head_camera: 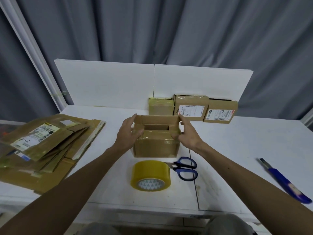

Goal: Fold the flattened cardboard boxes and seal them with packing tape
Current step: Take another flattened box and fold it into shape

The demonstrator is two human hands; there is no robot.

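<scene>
A small brown cardboard box (155,148) stands upright in the middle of the white table, its top partly folded with a dark gap still showing inside. My left hand (127,134) presses the box's left side and flap. On the opposite side my right hand (186,133) holds the right flap. A roll of yellowish packing tape (150,175) lies just in front of the box. A stack of flattened cardboard boxes (45,145) lies at the left of the table.
Blue-handled scissors (185,167) lie right of the tape. A blue utility knife (284,180) rests near the right edge. Three folded boxes (191,107) stand against the white backboard (110,85). Grey curtains hang behind.
</scene>
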